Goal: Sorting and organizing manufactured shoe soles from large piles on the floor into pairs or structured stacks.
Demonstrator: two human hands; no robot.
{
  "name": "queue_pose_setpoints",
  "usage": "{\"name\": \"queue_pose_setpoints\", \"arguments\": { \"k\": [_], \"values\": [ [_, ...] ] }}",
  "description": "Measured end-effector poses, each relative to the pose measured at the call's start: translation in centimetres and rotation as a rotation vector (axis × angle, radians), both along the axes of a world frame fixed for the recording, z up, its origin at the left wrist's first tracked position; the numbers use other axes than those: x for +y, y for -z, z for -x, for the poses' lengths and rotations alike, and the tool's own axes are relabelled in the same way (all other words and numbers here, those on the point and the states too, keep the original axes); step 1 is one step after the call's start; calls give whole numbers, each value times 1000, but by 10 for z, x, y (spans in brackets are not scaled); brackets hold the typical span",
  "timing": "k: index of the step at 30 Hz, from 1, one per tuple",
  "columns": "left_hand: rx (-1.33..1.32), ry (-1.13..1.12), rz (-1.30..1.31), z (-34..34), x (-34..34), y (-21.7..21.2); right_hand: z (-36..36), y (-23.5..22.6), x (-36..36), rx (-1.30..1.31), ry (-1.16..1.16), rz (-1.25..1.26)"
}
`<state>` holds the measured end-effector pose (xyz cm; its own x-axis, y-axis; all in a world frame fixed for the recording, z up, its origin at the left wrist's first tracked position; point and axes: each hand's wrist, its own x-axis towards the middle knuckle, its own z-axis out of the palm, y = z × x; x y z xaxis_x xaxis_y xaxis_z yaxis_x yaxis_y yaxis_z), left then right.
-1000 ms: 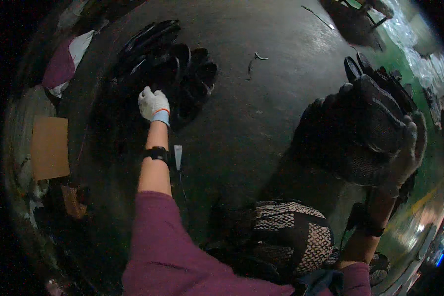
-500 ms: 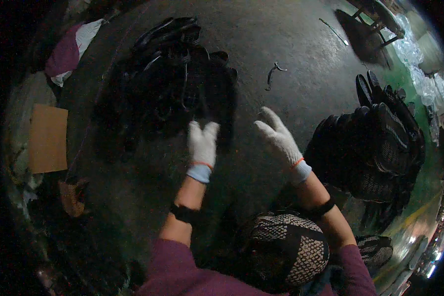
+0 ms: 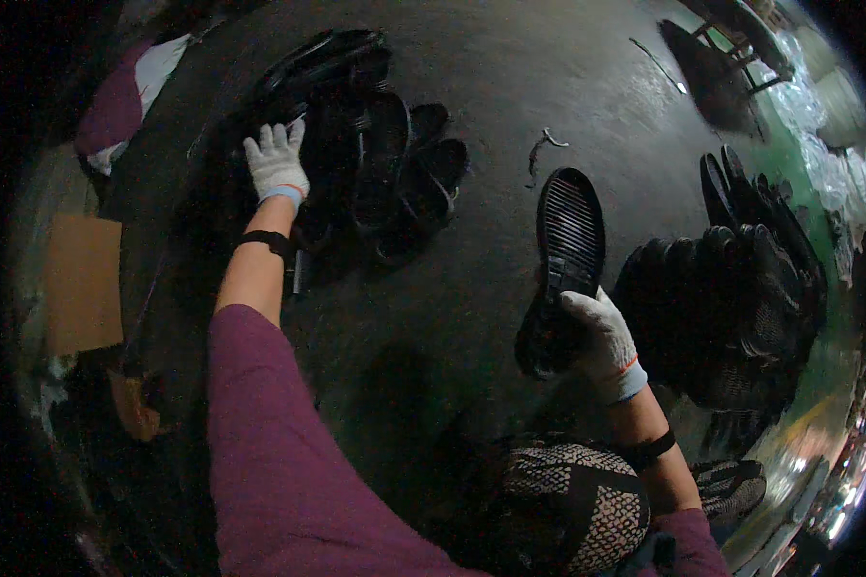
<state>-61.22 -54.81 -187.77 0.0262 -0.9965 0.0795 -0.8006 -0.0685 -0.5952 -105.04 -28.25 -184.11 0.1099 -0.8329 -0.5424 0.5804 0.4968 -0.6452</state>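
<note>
In my right hand (image 3: 604, 335), gloved in white knit, is a black shoe sole (image 3: 570, 231). It is held near its lower end, ribbed face toward me, tilted slightly with the wider end away. My left hand (image 3: 277, 162), also white-gloved, reaches out over a loose heap of black shoe soles (image 3: 383, 159) at the far left. Its fingers are spread on or just above the dark soles; contact is hard to judge there. Several soles in that heap overlap at different angles, and its left side fades into shadow.
Stacked black soles (image 3: 712, 298) stand at the right. Close to my body is a rounded black-and-cream patterned item (image 3: 606, 490). A small dark strip (image 3: 545, 144) lies on the floor. Cardboard (image 3: 85, 284) and a purple-and-white bundle (image 3: 115, 106) are at left, a stool (image 3: 741, 43) at far right.
My left hand has moved away and leftward onto the heap. My right hand, empty before, now grips a shoe sole and sits lower and further right. Soles in the heap have shifted.
</note>
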Motion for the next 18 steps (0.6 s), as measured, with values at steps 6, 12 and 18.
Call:
{"name": "queue_pose_setpoints", "arguments": {
  "k": [6, 12, 18],
  "values": [
    [273, 32, 21, -4, 3, -5, 12, -41, 5, -161, 76, -19],
    [820, -145, -2, -15, 72, -15, -16, -55, -5, -764, 220, 185],
    [781, 142, 115, 69, 137, 44, 3, -40, -6, -653, 59, 209]
  ]
}}
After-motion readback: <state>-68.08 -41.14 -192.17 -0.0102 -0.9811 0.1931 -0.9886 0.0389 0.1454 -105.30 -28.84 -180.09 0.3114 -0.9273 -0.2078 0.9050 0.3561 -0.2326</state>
